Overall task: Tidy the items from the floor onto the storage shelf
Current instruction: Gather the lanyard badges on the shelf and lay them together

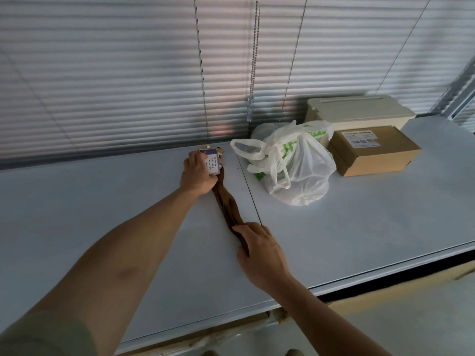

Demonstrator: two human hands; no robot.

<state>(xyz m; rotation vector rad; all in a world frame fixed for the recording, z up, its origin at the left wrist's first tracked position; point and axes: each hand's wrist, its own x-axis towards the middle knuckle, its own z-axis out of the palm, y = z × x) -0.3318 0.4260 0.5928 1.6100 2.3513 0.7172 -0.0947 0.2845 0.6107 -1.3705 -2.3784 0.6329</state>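
A long brown stocking-like cloth (227, 204) lies stretched along the white shelf top (102, 214), running from the far middle toward me. At its far end is a white and purple label card (212, 160). My left hand (197, 173) grips that card end against the shelf. Nearer to me, my right hand (259, 250) rests on the cloth's near end, fingers curled over it.
A white plastic bag (295, 163) with green print sits right of the cloth. Behind it are a brown cardboard box (372, 155) and a cream lidded box (357, 109). Closed blinds with hanging cords (253, 73) back the shelf. The shelf's front edge runs below my arms.
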